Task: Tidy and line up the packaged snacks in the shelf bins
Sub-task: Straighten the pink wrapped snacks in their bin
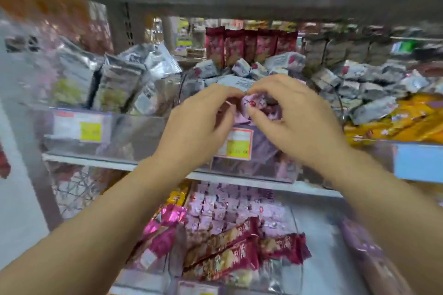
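Head camera view, looking straight into a snack shelf, and it's all a bit motion-blurred. Both hands meet in the middle of the frame. The left hand (pixel 199 122) and right hand (pixel 292 117) each have thumb and fingertips curled in, pinching one small pink packet (pixel 256 105) between them. They hold it just above the front of the clear bin (pixel 271 151) with the orange-edged price label (pixel 239 142). I can't tell how tight the pinch is, but neither hand has anything else in it.

Progress-wise, I'd say it's early to mid. The dark red packs (pixel 249 45) at the back, upper middle, stand upright in a neat row, and the silver pouches (pixel 115 79) at centre left stand up too, though they lean. The grey-white packets (pixel 251 69) right behind the hands are just a jumbled heap. The pile (pixel 374 88) to the right looks even messier, spilling toward the yellow bags (pixel 407 117).

Lower down, the little pink squares (pixel 227 208) sit in decent rows. The long red bars (pixel 227 254) at bottom centre lie crooked across each other.

So there's plenty left: this packet needs a spot, then the heaps need lining up.
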Tool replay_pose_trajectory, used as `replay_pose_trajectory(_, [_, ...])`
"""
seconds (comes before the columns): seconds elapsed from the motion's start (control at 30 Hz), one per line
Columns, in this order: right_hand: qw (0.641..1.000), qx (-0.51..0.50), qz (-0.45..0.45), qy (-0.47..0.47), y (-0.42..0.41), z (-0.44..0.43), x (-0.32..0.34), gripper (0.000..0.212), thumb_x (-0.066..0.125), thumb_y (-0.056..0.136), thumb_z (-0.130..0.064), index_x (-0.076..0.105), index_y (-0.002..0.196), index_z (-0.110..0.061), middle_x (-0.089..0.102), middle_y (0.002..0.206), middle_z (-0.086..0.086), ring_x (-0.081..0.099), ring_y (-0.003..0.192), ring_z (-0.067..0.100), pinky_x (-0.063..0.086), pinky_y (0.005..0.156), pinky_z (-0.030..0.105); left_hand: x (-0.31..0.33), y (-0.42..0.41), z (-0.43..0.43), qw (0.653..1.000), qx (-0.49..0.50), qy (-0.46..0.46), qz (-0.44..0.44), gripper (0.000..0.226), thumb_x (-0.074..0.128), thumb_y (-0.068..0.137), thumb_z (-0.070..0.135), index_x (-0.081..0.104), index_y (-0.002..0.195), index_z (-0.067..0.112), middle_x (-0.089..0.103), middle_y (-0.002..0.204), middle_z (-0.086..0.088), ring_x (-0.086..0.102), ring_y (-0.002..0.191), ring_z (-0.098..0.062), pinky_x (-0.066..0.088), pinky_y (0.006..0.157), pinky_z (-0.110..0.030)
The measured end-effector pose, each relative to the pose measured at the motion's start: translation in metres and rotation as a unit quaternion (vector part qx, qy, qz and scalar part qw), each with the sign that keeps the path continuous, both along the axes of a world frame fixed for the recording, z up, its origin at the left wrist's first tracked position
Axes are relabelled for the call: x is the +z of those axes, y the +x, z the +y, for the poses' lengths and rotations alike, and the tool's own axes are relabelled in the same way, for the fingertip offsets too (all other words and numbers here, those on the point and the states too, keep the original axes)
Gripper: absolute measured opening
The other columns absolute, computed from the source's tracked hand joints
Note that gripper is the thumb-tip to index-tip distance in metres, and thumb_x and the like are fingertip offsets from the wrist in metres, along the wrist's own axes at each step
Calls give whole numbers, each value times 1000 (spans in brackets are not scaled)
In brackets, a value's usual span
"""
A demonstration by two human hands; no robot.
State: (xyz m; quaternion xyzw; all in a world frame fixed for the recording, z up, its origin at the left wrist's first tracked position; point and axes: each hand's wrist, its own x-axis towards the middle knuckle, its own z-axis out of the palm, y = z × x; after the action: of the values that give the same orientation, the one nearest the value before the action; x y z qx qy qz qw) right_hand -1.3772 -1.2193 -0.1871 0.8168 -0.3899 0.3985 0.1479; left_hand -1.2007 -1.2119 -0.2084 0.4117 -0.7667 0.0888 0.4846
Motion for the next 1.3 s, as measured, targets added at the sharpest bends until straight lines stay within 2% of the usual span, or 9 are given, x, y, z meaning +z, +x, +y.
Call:
replay_pose_trajectory(0.13, [1000, -19, -10, 6, 4, 3, 2, 25, 54, 90, -38, 60, 111, -26, 59, 108, -7, 54, 100, 16, 44, 75, 31, 2, 1, 6, 1000, -4, 27, 3, 33, 48, 89, 22, 62, 119, 26, 65, 111, 11, 61, 99, -10, 52, 83, -38])
replay_pose_trajectory(0.27, [998, -17, -3, 60, 5, 12, 10, 27, 53, 93, -38, 59, 115, -25, 58, 113, -7, 53, 101, 14, 45, 83, 33, 8, 11, 23, 998, 10, 54, -21, 29, 53, 93, 19, 62, 120, 24, 65, 112, 11, 60, 103, -10, 51, 87, -37])
replay_pose_trajectory(0.43, [996, -31, -9, 88, 11, 18, 23, 33, 49, 95, -40, 57, 122, -23, 55, 121, -2, 52, 106, 16, 44, 87, 34, 18, 35, 48, 999, 27, 30, -16, 24, 52, 95, 14, 64, 114, 20, 61, 102, 13, 51, 89, 3, 40, 77, -5])
replay_pose_trajectory(0.6, [993, -55, 44, 94, 35, 12, 41, 35, 55, 92, -36, 55, 124, -22, 55, 125, -1, 53, 112, 20, 46, 88, 36, 25, 71, 55, 996, 61, -57, -10, 20, 52, 92, 12, 67, 104, 18, 63, 95, 12, 59, 87, -8, 51, 76, -31])
replay_pose_trajectory(0.73, [991, -57, 85, 84, 57, -9, 56, 38, 58, 88, -31, 52, 126, -26, 55, 127, -2, 52, 115, 18, 47, 91, 37, 40, 94, 41, 985, 94, -142, -8, 20, 50, 87, 14, 67, 97, 16, 60, 90, 11, 55, 83, -7, 49, 73, -29])
replay_pose_trajectory(0.87, [980, -48, 149, 124, 76, -37, 69, 58, 63, 85, -31, 38, 138, -31, 44, 135, -4, 46, 122, 19, 44, 96, 42, 55, 108, 17, 968, 153, -183, -71, 23, 48, 86, 28, 67, 98, 23, 63, 99, 11, 53, 94, -9, 37, 87, -31])
replay_pose_trajectory(1.0, [958, -61, 226, 167, 84, -58, 78, 69, 68, 80, -29, 33, 139, -32, 41, 133, -3, 48, 120, 20, 45, 95, 41, 67, 113, -1, 955, 180, -156, -178, 34, 47, 84, 50, 67, 104, 31, 65, 103, 14, 61, 95, -12, 28, 98, -31])
replay_pose_trajectory(1.13, [949, -72, 263, 158, 92, -68, 75, 70, 71, 76, -37, 36, 136, -34, 44, 124, -3, 53, 112, 23, 49, 88, 40, 78, 105, -3, 954, 138, -109, -245, 62, 33, 80, 80, 59, 117, 39, 63, 112, 19, 59, 103, -6, 31, 106, -38])
replay_pose_trajectory(1.3, [941, -100, 303, 112, 103, -68, 71, 60, 67, 82, -31, 36, 133, -28, 44, 120, 2, 54, 108, 30, 46, 80, 40, 69, 100, -5, 932, 149, -111, -312, 52, 42, 75, 75, 67, 106, 40, 65, 106, 18, 67, 84, -6, 43, 97, -45])
